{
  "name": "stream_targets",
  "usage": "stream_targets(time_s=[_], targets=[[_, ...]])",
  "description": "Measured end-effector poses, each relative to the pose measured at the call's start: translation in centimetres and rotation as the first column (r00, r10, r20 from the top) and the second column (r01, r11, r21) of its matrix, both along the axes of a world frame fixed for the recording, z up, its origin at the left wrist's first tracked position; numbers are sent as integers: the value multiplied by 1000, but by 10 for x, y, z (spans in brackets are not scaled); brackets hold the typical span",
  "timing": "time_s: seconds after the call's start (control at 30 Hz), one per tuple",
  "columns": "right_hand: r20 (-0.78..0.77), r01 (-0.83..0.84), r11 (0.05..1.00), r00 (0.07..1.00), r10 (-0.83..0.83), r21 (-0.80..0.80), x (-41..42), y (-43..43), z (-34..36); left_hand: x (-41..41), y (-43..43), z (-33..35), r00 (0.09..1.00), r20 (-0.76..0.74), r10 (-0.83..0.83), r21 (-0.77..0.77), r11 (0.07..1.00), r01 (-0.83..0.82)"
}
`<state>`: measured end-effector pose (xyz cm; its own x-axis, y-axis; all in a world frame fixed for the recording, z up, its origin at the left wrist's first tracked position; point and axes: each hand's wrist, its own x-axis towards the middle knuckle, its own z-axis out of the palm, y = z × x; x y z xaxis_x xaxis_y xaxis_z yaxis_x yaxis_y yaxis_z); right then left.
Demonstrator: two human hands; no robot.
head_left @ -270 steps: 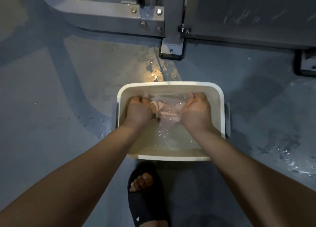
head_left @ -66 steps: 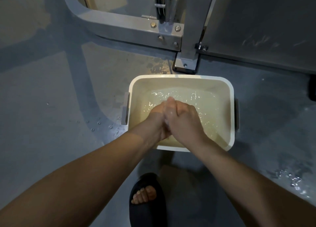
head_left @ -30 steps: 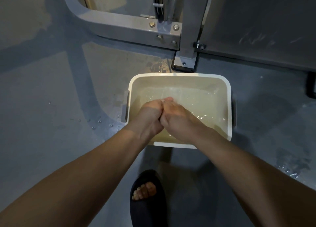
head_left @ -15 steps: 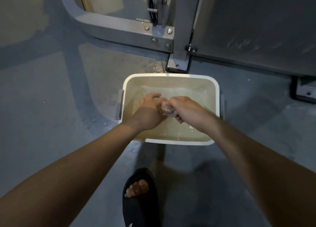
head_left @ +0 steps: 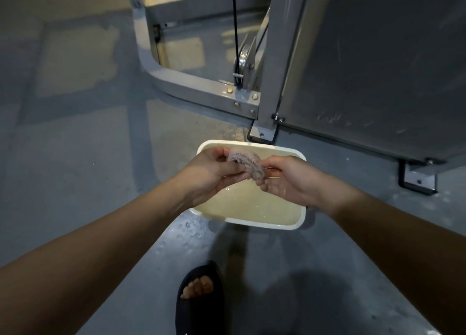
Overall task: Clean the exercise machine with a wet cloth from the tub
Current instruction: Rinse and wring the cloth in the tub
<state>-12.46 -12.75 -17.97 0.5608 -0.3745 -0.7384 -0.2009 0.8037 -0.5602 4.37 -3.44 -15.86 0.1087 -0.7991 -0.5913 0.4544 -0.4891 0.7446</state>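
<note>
A pale pink wet cloth (head_left: 245, 163), twisted into a short roll, is held above the white tub (head_left: 267, 225) of water on the floor. My left hand (head_left: 210, 174) grips its left end and my right hand (head_left: 290, 180) grips its right end, both raised clear of the water. Beyond the tub stands the grey exercise machine (head_left: 365, 64), with a large flat panel, an upright post, a curved base rail (head_left: 191, 86) and a pulley with a black cable (head_left: 243, 62).
The grey floor is wet around the tub, with drops at the tub's near left corner (head_left: 187, 230). My foot in a black sandal (head_left: 199, 297) stands just behind the tub. A black bracket foot of the machine (head_left: 417, 180) is bolted down at the right.
Both hands have lifted the cloth out of the water and drawn apart, so the twisted cloth shows between them. The view has tilted up, showing more of the machine.
</note>
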Motion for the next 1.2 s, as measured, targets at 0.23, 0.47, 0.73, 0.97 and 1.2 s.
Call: stream_targets(time_s=[0.23,0.47,0.73,0.97,1.2], targets=[[4,-56,995,998,56,88,-5,-9,29,5,-12,50,294,797,-527,291,763,577],[20,-240,970,971,239,31,-1,-18,35,-8,-31,63,-543,695,-471,719,442,537],[-156,-402,850,916,370,-340,-7,-12,30,-14,-16,31,-147,772,-618,577,585,570],[-464,-526,314,849,253,-790,-6,11,28,-6,-20,19,699,430,-571,371,818,440],[-431,-402,-192,891,144,-895,-18,14,13,-21,-27,18,908,67,-413,407,843,353]])
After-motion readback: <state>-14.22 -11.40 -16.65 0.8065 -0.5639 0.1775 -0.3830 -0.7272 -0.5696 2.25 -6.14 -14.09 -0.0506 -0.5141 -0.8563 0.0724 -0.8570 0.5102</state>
